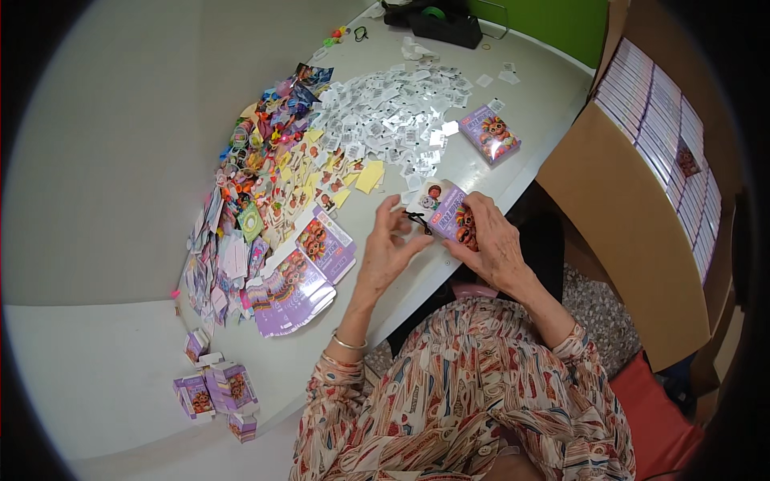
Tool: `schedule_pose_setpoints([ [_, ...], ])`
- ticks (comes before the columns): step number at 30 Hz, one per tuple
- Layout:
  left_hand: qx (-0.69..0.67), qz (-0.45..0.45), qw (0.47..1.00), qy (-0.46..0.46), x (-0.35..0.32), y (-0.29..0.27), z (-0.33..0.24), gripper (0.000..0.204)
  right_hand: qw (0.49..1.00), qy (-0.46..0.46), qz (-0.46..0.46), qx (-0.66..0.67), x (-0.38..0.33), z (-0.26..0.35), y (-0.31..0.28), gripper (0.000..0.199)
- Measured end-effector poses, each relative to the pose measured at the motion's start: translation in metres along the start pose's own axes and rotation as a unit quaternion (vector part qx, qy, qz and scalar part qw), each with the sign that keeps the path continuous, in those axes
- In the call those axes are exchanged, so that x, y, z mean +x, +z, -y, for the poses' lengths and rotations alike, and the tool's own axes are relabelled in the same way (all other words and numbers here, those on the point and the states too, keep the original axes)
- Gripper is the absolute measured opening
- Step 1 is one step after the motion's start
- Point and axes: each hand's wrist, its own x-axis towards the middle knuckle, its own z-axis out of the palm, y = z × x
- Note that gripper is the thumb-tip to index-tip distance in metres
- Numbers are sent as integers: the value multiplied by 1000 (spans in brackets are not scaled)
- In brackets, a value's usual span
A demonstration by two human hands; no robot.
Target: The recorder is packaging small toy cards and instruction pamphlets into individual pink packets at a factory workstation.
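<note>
My right hand grips a small purple printed carton above the table's front edge, thumb on its near side and fingers over the far side. The carton's left end shows a white flap with a small cartoon figure. At that end, my left hand curls its fingers and thumb around a thin black looped cord, which seems to lie between the fingertips and against the carton. Another purple carton, shut and glossy, lies on the table beyond my right hand.
White printed packets are heaped at the back. Yellow cards, colourful trinkets and a fan of flat purple cartons spread leftward. Small boxes stand front left. A large cardboard box with rows of cartons stands right; a black tape dispenser behind.
</note>
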Motion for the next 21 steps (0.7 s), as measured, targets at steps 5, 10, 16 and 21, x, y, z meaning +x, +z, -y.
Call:
schedule_pose_setpoints([
  [5, -167, 50, 983, -56, 2, 10, 8, 41, 1000, 3, 4, 8, 0, -1, 2, 72],
  [10, -114, -19, 992, -46, 3, -16, -7, 23, 1000, 0, 5, -10, -3, -1, 4, 72],
  [16, -50, -87, 995, 13, 19, -11, -36, 17, 1000, -8, 14, -19, -4, 2, 8, 72],
  [21, 164, -128, 969, 131, 20, 1, -42, 17, 1000, -4, 14, -14, -6, 4, 8, 74],
])
